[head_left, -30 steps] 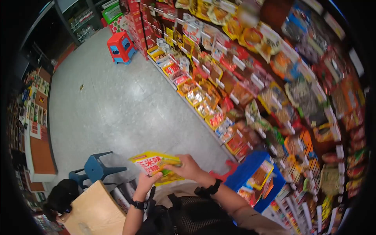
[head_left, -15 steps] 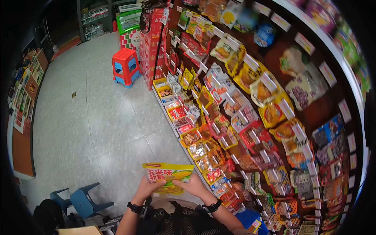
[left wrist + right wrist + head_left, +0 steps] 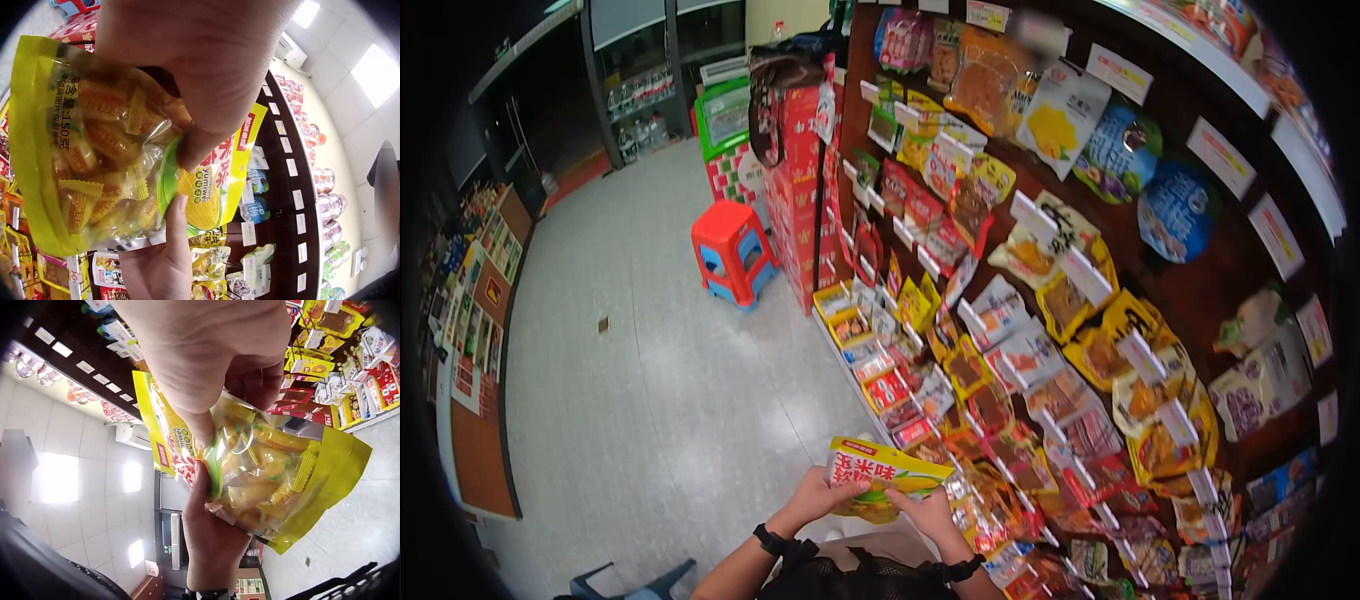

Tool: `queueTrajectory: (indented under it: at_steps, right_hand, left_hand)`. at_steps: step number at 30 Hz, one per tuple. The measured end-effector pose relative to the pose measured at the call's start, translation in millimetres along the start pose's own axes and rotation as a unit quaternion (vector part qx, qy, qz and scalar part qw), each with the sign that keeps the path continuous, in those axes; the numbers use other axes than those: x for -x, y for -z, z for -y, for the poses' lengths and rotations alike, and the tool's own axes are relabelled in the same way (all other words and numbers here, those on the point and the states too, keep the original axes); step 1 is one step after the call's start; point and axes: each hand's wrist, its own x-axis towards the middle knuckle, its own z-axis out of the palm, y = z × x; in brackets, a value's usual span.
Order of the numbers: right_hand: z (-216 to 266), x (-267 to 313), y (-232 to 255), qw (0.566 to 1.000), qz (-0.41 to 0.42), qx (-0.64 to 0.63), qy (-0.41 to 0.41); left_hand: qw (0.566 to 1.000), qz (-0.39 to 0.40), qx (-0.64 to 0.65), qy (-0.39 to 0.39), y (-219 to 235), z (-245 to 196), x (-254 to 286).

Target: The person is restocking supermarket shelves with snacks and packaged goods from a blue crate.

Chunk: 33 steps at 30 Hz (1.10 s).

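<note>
A yellow bag of corn-flavoured soft candy is held in front of the body by both hands. My left hand grips its left side and my right hand its right side, thumbs on the printed front. In the left wrist view, wrapped candies show through the clear window of the candy bag, with the left hand above and the right hand below. From the right wrist, the right hand bends over the bag; the left hand supports it underneath.
A tall rack of hanging snack packs fills the right side, close to the right hand. Ahead stand a red and blue stool and stacked red boxes. A counter runs along the left; a blue stool is at the bottom.
The head view has turned, bringing more of the upper rack and the doorway into sight; the wooden tabletop has left the frame. Both hands keep hold of the candy bag, which sits farther right.
</note>
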Motion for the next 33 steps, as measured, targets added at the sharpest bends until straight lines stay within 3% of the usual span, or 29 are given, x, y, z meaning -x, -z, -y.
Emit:
queueTrajectory:
  at_steps: [4, 6, 8, 11, 14, 16, 18, 21, 23, 31, 33]
  right_hand:
    - [20, -115, 12, 0.995, -0.022, -0.095, 0.021]
    - [24, -170, 27, 0.999, 0.002, -0.033, -0.030]
    - [61, -231, 29, 0.993, -0.014, -0.115, 0.031]
    - [101, -306, 39, 0.992, 0.023, -0.081, 0.095]
    - [130, -369, 39, 0.997, 0.021, -0.050, 0.054]
    - [136, -400, 35, 0.998, 0.021, -0.045, 0.048]
    - [154, -424, 34, 0.993, -0.018, -0.014, 0.118]
    - [154, -464, 24, 0.991, -0.037, -0.081, 0.097]
    - [164, -493, 16, 0.986, -0.049, -0.128, 0.094]
    - [163, -634, -16, 0.982, -0.146, -0.105, 0.055]
    - [174, -672, -26, 0.971, -0.170, -0.155, 0.069]
  left_hand:
    - [1.000, -0.005, -0.023, 0.016, 29, -56, -100]
    - [0.997, -0.019, -0.061, 0.050, 42, -97, -148]
    - [0.999, -0.032, -0.039, -0.002, 43, -152, -188]
    - [0.993, -0.087, -0.022, -0.072, 69, -178, -250]
    - [0.987, -0.143, -0.027, -0.075, 95, -203, -304]
    - [0.990, -0.100, 0.036, -0.091, 102, -233, -324]
    - [0.988, -0.101, 0.042, -0.105, 110, -249, -351]
    - [0.994, -0.091, -0.012, -0.060, 133, -275, -390]
    - [0.996, -0.066, 0.021, -0.055, 146, -290, -424]
    - [0.998, 0.051, 0.007, -0.041, 230, -344, -577]
    - [0.995, 0.079, 0.023, -0.053, 252, -357, -617]
